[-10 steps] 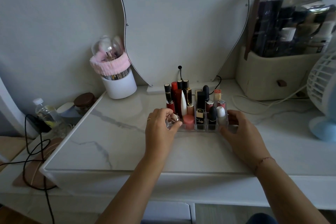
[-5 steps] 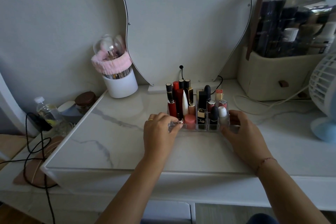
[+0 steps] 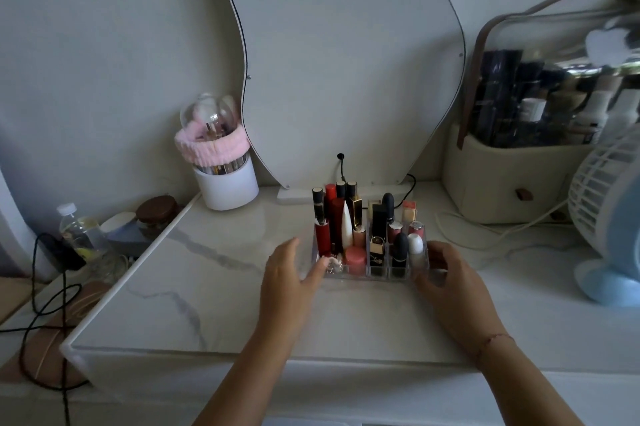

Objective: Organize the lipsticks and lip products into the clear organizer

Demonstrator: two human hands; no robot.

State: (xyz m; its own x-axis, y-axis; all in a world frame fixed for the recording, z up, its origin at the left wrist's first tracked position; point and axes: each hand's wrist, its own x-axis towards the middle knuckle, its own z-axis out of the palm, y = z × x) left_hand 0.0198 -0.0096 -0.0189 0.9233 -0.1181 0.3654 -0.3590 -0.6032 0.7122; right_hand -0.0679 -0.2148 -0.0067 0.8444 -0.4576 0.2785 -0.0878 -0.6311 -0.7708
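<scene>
The clear organizer stands on the marble tabletop, filled with several upright lip products: a red tube, a white pointed tube, a pink pot, a gold-and-black lipstick and a black bullet lipstick. A small clear-capped item sits in the front-left compartment. My left hand hovers at the organizer's front-left corner, fingers spread, holding nothing. My right hand curls around the organizer's right end.
Behind are a wavy mirror, a white brush holder with a pink band and a beige cosmetics case. A fan stands at the right, with a white cable nearby. A water bottle sits beyond the table's left edge.
My left hand has set the small clear-capped item into the front-left compartment, let go of it and spread its fingers. My right hand stays on the organizer's right end.
</scene>
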